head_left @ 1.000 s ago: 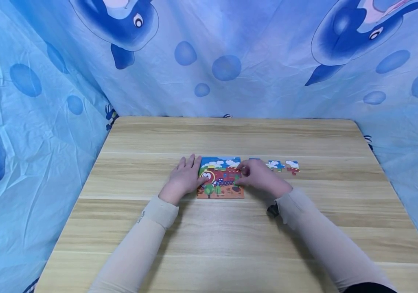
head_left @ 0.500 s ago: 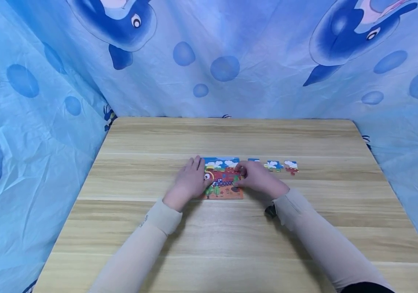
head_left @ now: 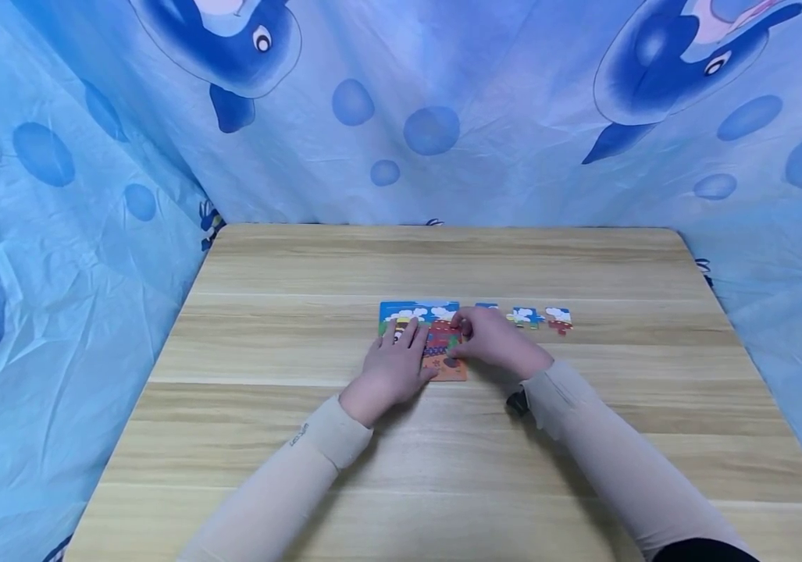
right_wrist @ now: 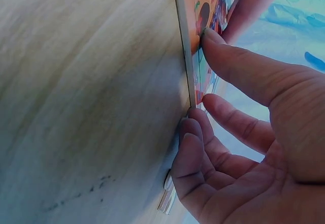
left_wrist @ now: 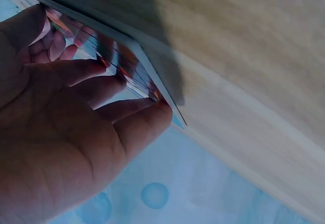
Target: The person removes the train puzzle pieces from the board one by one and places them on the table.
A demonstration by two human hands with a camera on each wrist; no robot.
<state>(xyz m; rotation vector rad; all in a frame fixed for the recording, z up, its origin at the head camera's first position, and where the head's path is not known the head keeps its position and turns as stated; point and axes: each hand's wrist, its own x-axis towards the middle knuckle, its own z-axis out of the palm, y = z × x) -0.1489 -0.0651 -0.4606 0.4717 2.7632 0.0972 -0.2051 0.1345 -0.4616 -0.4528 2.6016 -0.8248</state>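
A jigsaw puzzle (head_left: 451, 373) with a red train, clouds and orange ground lies flat in the middle of the table. My left hand (head_left: 392, 371) rests over its lower left part, fingers stretched out and hiding much of the train. In the left wrist view, the fingertips (left_wrist: 163, 107) touch the printed face. At the right edge, my right hand (head_left: 502, 341) has thumb and index finger around a jigsaw piece (right_wrist: 199, 79) in the puzzle's border. The thumb lies on the printed face, while the other fingers curl beside the edge in the right wrist view.
Several loose jigsaw pieces lie right of the puzzle: one partly behind the right hand (head_left: 486, 305), a cloud piece (head_left: 526, 317) and a cloud-and-red piece (head_left: 558, 318). Blue curtains (head_left: 401, 187) with dolphins hang behind the wooden table (head_left: 401, 265) and at its sides.
My left hand has slid from the puzzle's left edge to the right and nearer to me, now lying across its lower left. The right hand stays at the right edge.
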